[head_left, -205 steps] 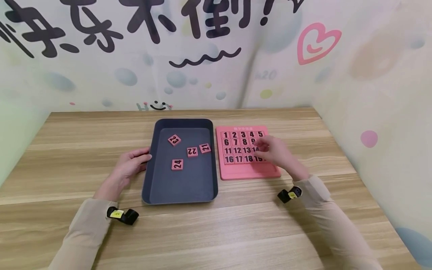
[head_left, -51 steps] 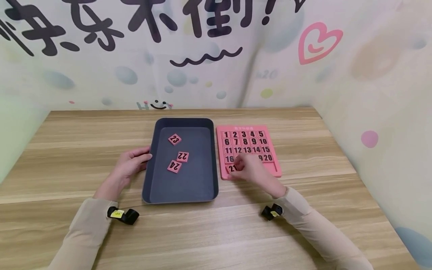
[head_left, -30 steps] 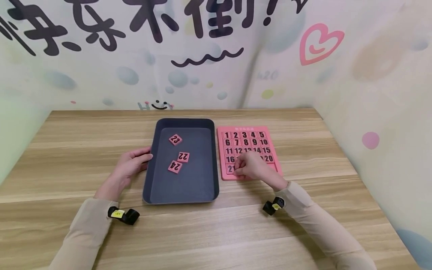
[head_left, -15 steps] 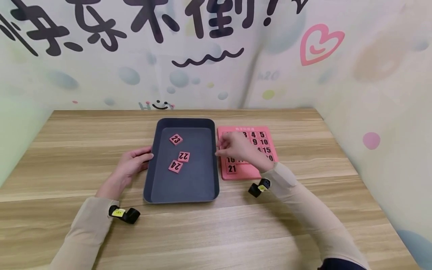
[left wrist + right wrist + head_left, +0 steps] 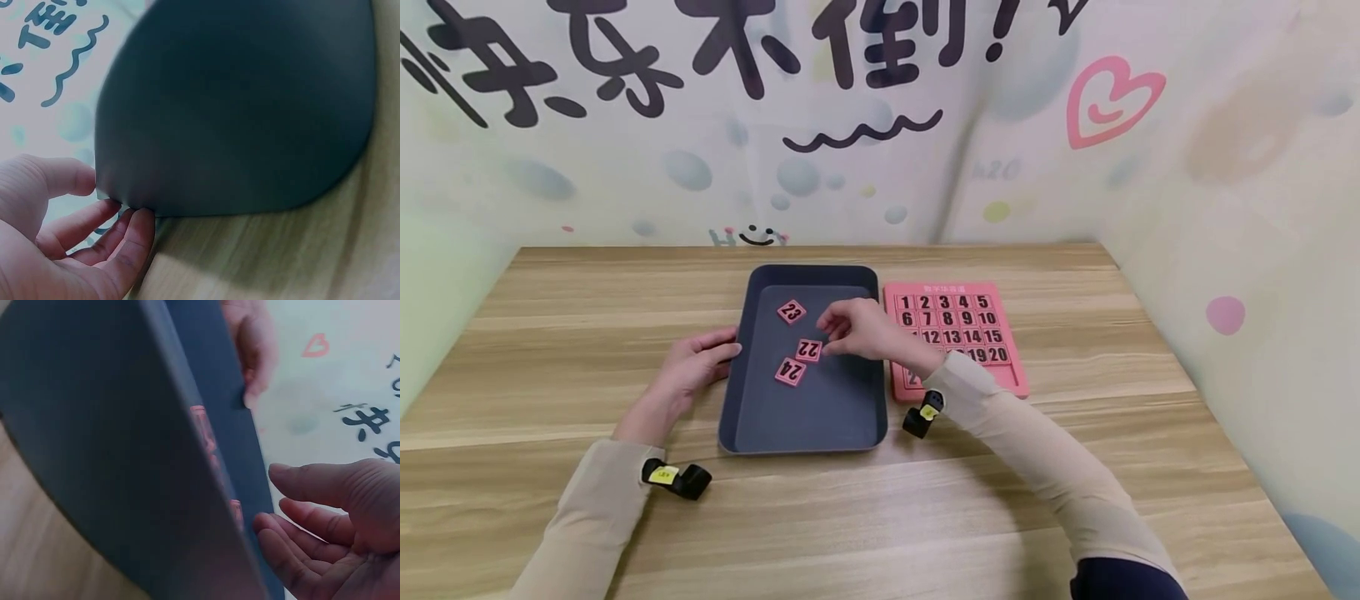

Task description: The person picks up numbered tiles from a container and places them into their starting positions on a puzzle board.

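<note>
In the head view, a dark blue tray (image 5: 835, 421) lies on the table, with pink number tiles 23 (image 5: 792, 312), 22 (image 5: 808, 350) and 24 (image 5: 790, 372) inside. My left hand (image 5: 688, 371) holds the tray's left edge; the left wrist view has its thumb (image 5: 69, 177) at the rim and fingertips (image 5: 142, 220) against the outer wall. My right hand (image 5: 867, 329) hovers over the tray's right half, thumb and fingers apart beside tile 22, holding nothing visible. Right of the tray lies a pink number board (image 5: 981, 288) with ordered rows of tiles; my right forearm partly hides its lower left, including tile 21.
The wood-grain table (image 5: 820, 525) stretches in front of the tray and to both sides. A patterned wall (image 5: 880, 183) with black lettering rises behind it. Black wrist cameras sit on the left cuff (image 5: 676, 478) and right cuff (image 5: 923, 414).
Tile 21 went from the tray into the board's bottom row. My right hand then left the board and moved left over the tray. My left hand stayed at the tray's edge.
</note>
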Tool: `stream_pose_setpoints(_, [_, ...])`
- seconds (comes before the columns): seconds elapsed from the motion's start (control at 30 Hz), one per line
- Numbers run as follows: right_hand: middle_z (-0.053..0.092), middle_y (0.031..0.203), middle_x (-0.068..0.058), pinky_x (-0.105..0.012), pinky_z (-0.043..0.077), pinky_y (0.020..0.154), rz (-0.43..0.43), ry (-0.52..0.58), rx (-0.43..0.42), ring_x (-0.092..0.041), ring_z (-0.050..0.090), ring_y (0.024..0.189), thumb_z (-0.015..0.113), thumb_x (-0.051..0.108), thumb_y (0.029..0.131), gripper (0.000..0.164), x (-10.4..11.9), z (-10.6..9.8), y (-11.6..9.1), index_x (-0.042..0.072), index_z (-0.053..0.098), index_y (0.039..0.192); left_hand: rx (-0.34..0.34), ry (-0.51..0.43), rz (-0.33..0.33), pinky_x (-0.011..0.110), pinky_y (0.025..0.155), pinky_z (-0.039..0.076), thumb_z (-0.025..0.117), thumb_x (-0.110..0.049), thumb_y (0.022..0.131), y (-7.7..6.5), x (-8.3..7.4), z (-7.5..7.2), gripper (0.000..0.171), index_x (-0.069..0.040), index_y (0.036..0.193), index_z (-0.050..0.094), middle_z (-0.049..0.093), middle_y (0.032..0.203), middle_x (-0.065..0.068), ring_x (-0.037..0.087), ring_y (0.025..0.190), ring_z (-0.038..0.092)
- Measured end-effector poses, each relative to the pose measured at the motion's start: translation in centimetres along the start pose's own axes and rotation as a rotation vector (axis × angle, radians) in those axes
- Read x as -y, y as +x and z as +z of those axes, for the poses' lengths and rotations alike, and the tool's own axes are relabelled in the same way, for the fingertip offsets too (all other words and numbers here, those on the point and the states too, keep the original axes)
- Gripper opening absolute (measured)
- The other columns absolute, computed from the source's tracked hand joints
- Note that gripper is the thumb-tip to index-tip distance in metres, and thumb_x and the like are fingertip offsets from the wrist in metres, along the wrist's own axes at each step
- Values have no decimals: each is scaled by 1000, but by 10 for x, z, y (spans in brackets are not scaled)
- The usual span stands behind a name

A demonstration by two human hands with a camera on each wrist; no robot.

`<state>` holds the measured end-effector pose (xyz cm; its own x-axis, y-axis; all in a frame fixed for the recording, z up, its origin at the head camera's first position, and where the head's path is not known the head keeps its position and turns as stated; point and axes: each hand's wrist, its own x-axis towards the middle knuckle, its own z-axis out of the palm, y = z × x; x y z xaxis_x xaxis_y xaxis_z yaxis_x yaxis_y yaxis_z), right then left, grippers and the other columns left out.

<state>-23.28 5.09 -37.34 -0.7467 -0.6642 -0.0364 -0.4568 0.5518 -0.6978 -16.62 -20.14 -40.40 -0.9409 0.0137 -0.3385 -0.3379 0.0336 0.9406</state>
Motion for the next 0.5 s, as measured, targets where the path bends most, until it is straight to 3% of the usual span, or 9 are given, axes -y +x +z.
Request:
stream_pose_setpoints(0.33, [65, 101, -8, -21, 48, 79, -8, -111, 37, -17, 59, 92, 78, 9, 76, 35, 1, 19, 11, 3, 66, 108, 7, -21, 10, 16, 73, 51, 56, -7, 92, -1, 1, -1, 54, 6, 140, 35, 57, 121, -1, -3, 83, 60])
stream_pose_setpoints(0.5, [64, 101, -8, -23, 47, 80, -3, -138, 40, -18, 57, 92, 77, 8, 77, 34, 1, 23, 12, 3, 66, 109, 8, -17, 12, 16, 73, 51, 56, -7, 93, -1, 0, -1, 54, 6, 140, 35, 55, 127, 3, -3, 83, 60])
